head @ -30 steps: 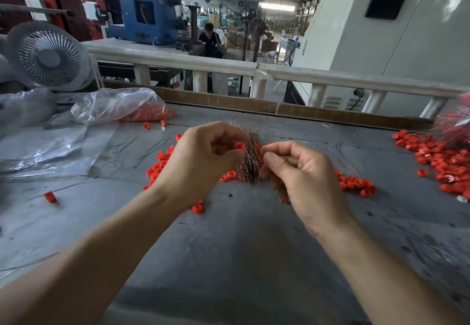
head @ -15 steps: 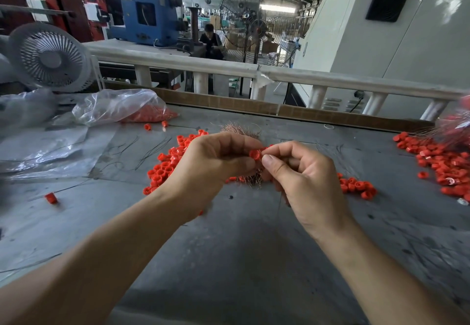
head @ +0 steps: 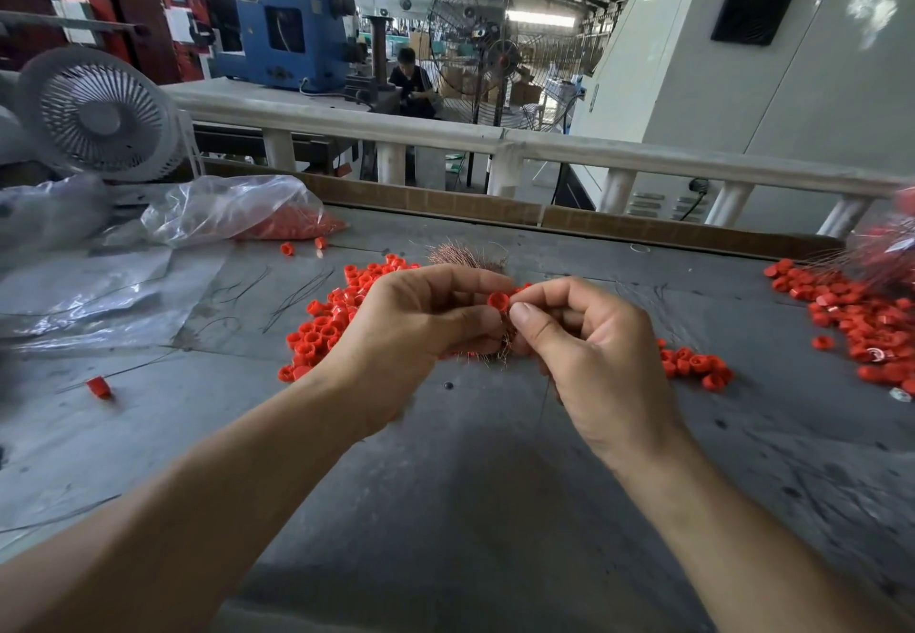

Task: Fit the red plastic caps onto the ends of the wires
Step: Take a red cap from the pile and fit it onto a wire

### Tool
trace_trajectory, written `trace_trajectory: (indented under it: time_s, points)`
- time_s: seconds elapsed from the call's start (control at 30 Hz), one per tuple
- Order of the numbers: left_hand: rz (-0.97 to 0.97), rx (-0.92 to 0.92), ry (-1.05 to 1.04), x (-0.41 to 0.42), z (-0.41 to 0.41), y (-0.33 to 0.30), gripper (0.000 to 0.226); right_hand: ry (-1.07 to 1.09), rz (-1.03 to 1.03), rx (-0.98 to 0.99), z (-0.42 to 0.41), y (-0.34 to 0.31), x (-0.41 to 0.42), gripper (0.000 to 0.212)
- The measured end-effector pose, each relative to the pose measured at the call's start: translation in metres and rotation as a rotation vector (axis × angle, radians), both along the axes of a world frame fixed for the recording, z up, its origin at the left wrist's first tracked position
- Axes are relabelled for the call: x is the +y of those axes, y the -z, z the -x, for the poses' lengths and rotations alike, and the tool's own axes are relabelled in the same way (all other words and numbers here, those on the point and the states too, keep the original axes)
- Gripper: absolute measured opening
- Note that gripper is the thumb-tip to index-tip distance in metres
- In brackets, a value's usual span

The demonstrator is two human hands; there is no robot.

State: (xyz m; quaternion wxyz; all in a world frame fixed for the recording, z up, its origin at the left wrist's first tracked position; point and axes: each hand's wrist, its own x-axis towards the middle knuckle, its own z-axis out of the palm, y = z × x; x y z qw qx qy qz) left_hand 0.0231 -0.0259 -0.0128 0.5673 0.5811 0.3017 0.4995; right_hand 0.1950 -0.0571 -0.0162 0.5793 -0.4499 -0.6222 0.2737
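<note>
The left hand (head: pixel 421 330) pinches a red cap (head: pixel 498 300) at its fingertips, and the right hand (head: pixel 589 350) pinches something fine right against it, probably a wire end from the wire bundle (head: pixel 470 256) behind the hands. Loose caps (head: pixel 336 315) cover the bench (head: pixel 445 484), with more in the bag (head: pixel 237 211). A capped pile (head: pixel 866 320) lies far right; much appears left.

Both forearms are bare to the frame edge, with no sleeves, gloves, rings or watch visible.
</note>
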Motion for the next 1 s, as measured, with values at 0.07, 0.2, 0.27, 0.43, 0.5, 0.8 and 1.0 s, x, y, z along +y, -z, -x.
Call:
trace_trajectory:
  time_s: [0.07, 0.2, 0.27, 0.43, 0.5, 0.8, 1.0]
  points:
    - [-0.015, 0.027, -0.040, 0.0004, -0.0008, 0.0007, 0.022, 0.004, -0.005, 0.012, 0.0005, -0.0005, -0.0004, 0.015]
    - [-0.027, 0.031, -0.054, -0.0018, -0.0017, 0.0002, 0.022, 0.016, -0.007, -0.006, 0.0029, 0.0000, -0.0008, 0.014]
    - [-0.019, 0.014, -0.033, -0.0039, -0.0019, -0.0013, 0.022, 0.029, -0.004, -0.004, 0.0032, 0.0002, -0.0007, 0.014]
    - [0.018, -0.021, -0.016, -0.0035, -0.0015, -0.0021, 0.019, 0.041, -0.017, -0.003, 0.0004, -0.0019, -0.0016, 0.013]
    - [0.022, -0.022, -0.005, -0.0046, -0.0021, -0.0024, 0.021, 0.038, -0.018, -0.012, 0.0005, -0.0022, -0.0018, 0.013]
    - [0.013, -0.014, -0.080, -0.0030, -0.0031, -0.0018, 0.029, 0.037, -0.043, -0.065, 0.0021, 0.0004, -0.0009, 0.014]
    - [-0.012, -0.029, -0.071, -0.0035, -0.0026, -0.0017, 0.031, 0.031, -0.037, -0.070, 0.0009, 0.0037, 0.0014, 0.010]
